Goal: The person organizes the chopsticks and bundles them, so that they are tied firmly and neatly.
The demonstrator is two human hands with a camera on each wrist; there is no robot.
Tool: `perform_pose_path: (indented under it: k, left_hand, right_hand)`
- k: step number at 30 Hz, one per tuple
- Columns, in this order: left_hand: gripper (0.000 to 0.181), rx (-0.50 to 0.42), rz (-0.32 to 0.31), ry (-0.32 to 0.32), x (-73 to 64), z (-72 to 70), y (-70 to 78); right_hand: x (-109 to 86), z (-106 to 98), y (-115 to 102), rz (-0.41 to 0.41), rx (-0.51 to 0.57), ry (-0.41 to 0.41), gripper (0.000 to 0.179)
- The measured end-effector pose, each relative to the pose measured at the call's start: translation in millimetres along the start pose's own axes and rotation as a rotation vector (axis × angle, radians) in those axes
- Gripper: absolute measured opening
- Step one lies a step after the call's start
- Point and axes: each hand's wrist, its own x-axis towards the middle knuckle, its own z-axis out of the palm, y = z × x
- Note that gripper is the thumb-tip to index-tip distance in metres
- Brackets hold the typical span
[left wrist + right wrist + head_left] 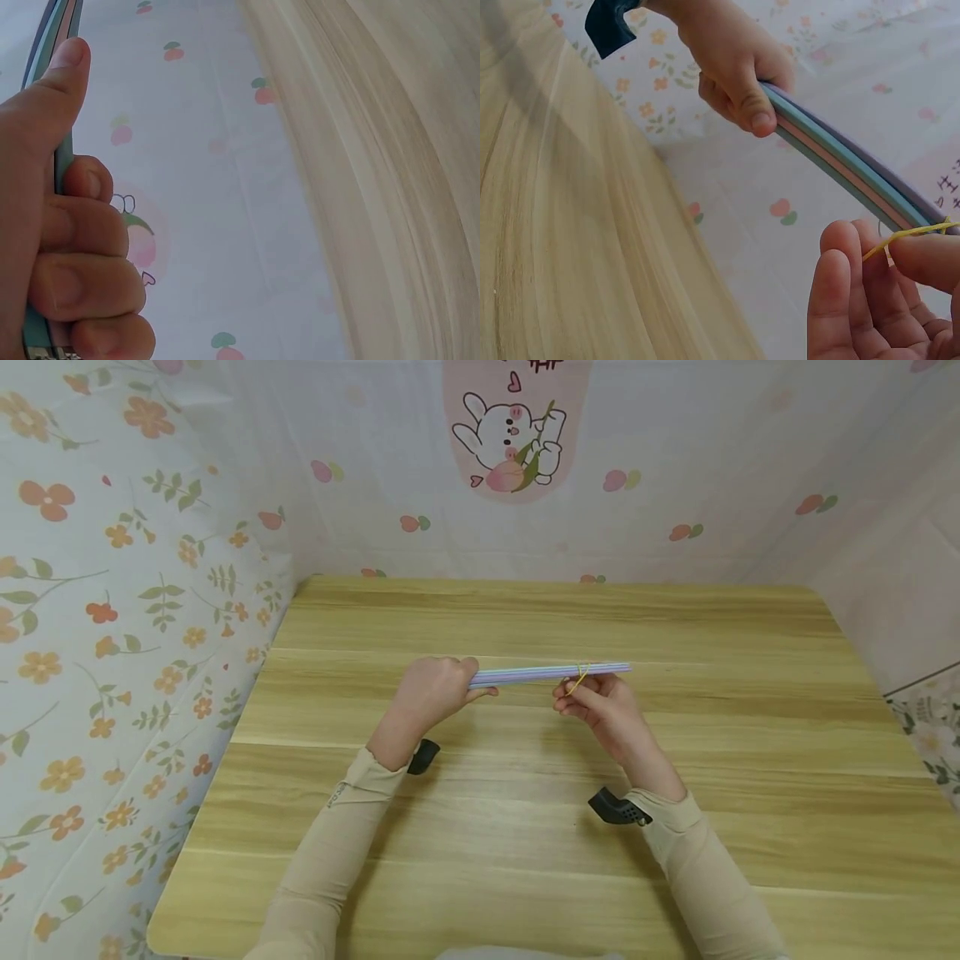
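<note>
1. Slim, straight, pencil-like sticks in lilac, blue-green and pink [517, 677], gathered into 1 bundle, are held up above the desk, spanning the space between the 2 hands. They lie nearly level in the head view, probably so both ends can be managed at once.
2. A thin yellow stretchy band [916, 229] crosses the bundle near its right end, with part of it drawn out to the side. That end projects beyond the band, presumably leaving room to work it around the sticks.
3. The left hand [437, 685] is clamped around the other end, fingers curled over and thumb laid along the sticks. Such a full grip seems meant to hold them together and steady.
4. The right hand [600, 702] pinches the drawn-out part of the band with its thumb against its fingers, just beside the bundle. The pinch likely serves to control the band's tension.
5. Beneath lies a wood-grained, yellowish desk [510, 827], and behind it hangs a pale cloth printed with fruit and a rabbit [645, 535].
6. Beige sleeves [337, 843] end at the wrists, where 2 black curved fittings [619, 807] stick out, clear of the fingers' work.
</note>
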Motion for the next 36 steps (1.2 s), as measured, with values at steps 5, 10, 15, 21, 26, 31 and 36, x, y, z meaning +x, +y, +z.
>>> perform_pose_path:
  k: [5, 10, 15, 21, 26, 31, 36]
  left_hand:
    - [0.048, 0.017, 0.002, 0.006, 0.1, -1.7, -1.3]
    - [0.050, 0.041, 0.010, 0.021, 1.4, -2.8, -2.0]
    - [0.050, 0.044, 0.001, 0.007, 2.9, -4.4, -2.3]
    - [0.050, 0.012, -0.041, -0.022, 3.9, -7.0, -3.6]
    - [0.050, 0.004, -0.078, -0.036, 3.4, -6.4, -4.7]
    - [0.050, 0.021, -0.095, -0.043, 3.5, -3.6, -5.1]
    - [0.051, 0.022, -0.111, -0.054, 3.5, -2.3, -4.3]
  right_hand:
    - [-1.3, -2.3, 3.7, 0.045, -0.062, 0.049, 0.011]
    - [-2.0, -6.5, 5.5, 0.057, -0.107, 0.078, 0.013]
    - [-3.3, -11.6, 8.1, 0.056, -0.161, 0.148, 0.009]
    - [-4.4, -16.5, 14.2, 0.065, -0.443, 0.210, 0.014]
    - [-9.6, -16.7, 16.7, 0.048, -0.626, 0.160, 0.015]
    - [-20.7, -11.8, 10.9, -0.057, -0.635, 0.070, 0.009]
    - [-28.4, -2.2, 6.4, -0.194, -0.635, -0.008, 0.019]
